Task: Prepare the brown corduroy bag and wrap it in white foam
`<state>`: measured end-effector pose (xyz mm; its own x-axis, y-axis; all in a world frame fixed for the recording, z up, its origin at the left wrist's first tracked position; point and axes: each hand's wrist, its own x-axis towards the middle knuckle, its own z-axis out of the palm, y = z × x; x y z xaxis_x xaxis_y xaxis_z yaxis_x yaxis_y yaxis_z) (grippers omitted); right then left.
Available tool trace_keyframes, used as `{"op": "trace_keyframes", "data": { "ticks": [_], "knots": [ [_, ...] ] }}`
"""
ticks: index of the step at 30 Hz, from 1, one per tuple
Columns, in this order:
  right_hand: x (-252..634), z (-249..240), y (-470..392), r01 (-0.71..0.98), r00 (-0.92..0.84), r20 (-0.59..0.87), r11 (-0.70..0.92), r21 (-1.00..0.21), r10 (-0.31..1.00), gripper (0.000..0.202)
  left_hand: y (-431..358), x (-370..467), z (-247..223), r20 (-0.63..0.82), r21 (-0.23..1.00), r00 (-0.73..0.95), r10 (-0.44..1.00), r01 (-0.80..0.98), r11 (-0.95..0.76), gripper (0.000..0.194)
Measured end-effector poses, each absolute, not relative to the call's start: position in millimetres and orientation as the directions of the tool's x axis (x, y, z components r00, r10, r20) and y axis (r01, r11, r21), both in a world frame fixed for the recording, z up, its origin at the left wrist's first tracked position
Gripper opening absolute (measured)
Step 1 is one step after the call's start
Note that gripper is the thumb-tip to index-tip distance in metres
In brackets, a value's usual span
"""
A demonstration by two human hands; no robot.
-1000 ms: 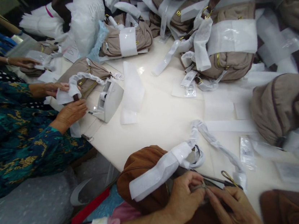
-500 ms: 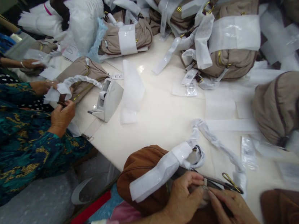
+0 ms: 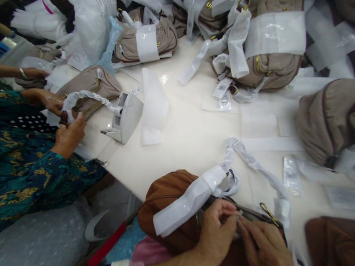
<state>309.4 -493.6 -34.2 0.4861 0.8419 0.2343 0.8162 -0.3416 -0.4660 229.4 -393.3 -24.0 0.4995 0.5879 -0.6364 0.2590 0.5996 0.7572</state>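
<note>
Close to me lies a brown bag (image 3: pixel 171 190), its strap (image 3: pixel 255 162) wound in white wrapping. A flat white wrapped piece (image 3: pixel 187 209) rests across its top. My left hand (image 3: pixel 214 232) is closed in a pinch over the bag's opening. Fingertip to fingertip with it, my right hand (image 3: pixel 265 243) pinches at the same spot. A tiny pale bit shows between the fingertips, too small to name. Just beyond my right hand, a gold zipper pull (image 3: pixel 269 213) stands up by the dark zip edge.
Taupe bags with white wrapping, such as this one (image 3: pixel 274 52), crowd the back and right. A grey tape dispenser (image 3: pixel 124 118) and a white sheet (image 3: pixel 152 101) lie on the table (image 3: pixel 193 131). At left, a co-worker's hands (image 3: pixel 69 135) handle another taupe bag (image 3: pixel 91 89).
My right hand has shifted slightly left and turned, its back showing more. My left hand keeps its pinch. The co-worker's hands have moved a little left with the wrapped strap.
</note>
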Motion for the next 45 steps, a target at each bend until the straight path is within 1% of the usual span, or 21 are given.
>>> {"op": "trace_keyframes", "data": {
  "ticks": [2,4,6,8,11,16,20,23,28,30,33,36,38,41,45],
  "knots": [
    [307.4,-32.7,-491.6,0.804,0.521,0.229,-0.382,-0.455,0.822,0.021,-394.7,229.2,-25.6,-0.651,0.735,0.492,0.578,0.22,0.641,0.014],
    [307.3,-28.9,-490.8,0.763,0.571,0.189,-0.431,-0.482,0.799,0.022,-394.8,229.3,-25.6,-0.665,0.712,0.497,0.558,0.194,0.675,0.016],
    [308.9,-24.8,-491.5,0.741,0.578,0.167,-0.428,-0.517,0.799,0.021,-394.0,229.8,-24.1,-0.682,0.688,0.496,0.537,0.185,0.702,0.019],
    [310.9,-22.8,-493.6,0.748,0.545,0.157,-0.393,-0.536,0.824,0.019,-392.9,230.3,-22.0,-0.701,0.664,0.487,0.52,0.183,0.724,0.021],
    [311.9,-25.6,-497.3,0.765,0.529,0.139,-0.4,-0.504,0.837,0.019,-392.4,230.8,-20.0,-0.717,0.641,0.491,0.495,0.183,0.746,0.023],
    [306.7,-36.3,-500.0,0.754,0.57,0.12,-0.46,-0.469,0.813,0.024,-394.2,229.6,-22.5,-0.712,0.639,0.505,0.488,0.178,0.748,0.026],
    [301.6,-37.5,-500.9,0.778,0.547,0.154,-0.432,-0.457,0.823,0.023,-396.3,226.5,-25.5,-0.676,0.693,0.516,0.526,0.204,0.692,0.025],
    [297.1,-32.5,-500.5,0.738,0.609,0.114,-0.507,-0.446,0.785,0.023,-398.8,224.6,-24.3,-0.637,0.748,0.518,0.571,0.239,0.619,0.023],
    [289.3,-27.9,-496.8,0.672,0.682,0.063,-0.59,-0.448,0.729,0.029,-401.5,225.2,-18.5,-0.602,0.794,0.499,0.624,0.285,0.538,0.02],
    [288.0,-30.1,-497.0,0.644,0.712,0.045,-0.626,-0.44,0.7,0.031,-398.9,225.7,-18.3,-0.601,0.794,0.521,0.606,0.297,0.531,0.021],
    [288.0,-35.2,-499.4,0.634,0.725,0.046,-0.641,-0.432,0.687,0.034,-390.0,224.6,-21.1,-0.625,0.774,0.586,0.515,0.382,0.505,0.025],
    [289.0,-37.9,-501.8,0.648,0.708,0.064,-0.611,-0.454,0.703,0.033,-380.6,220.9,-25.1,-0.678,0.73,0.62,0.394,0.503,0.463,0.019],
    [289.5,-37.4,-502.8,0.641,0.696,0.046,-0.592,-0.488,0.716,0.031,-377.8,218.2,-27.1,-0.694,0.708,0.629,0.349,0.512,0.487,0.017],
    [289.8,-34.8,-504.0,0.62,0.675,0.0,-0.567,-0.543,0.738,0.028,-379.5,216.2,-27.4,-0.691,0.709,0.616,0.38,0.472,0.524,0.016],
    [290.6,-32.7,-505.7,0.572,0.694,-0.05,-0.592,-0.568,0.718,0.028,-383.8,218.2,-22.3,-0.679,0.729,0.598,0.426,0.477,0.491,0.013]
  ]
}}
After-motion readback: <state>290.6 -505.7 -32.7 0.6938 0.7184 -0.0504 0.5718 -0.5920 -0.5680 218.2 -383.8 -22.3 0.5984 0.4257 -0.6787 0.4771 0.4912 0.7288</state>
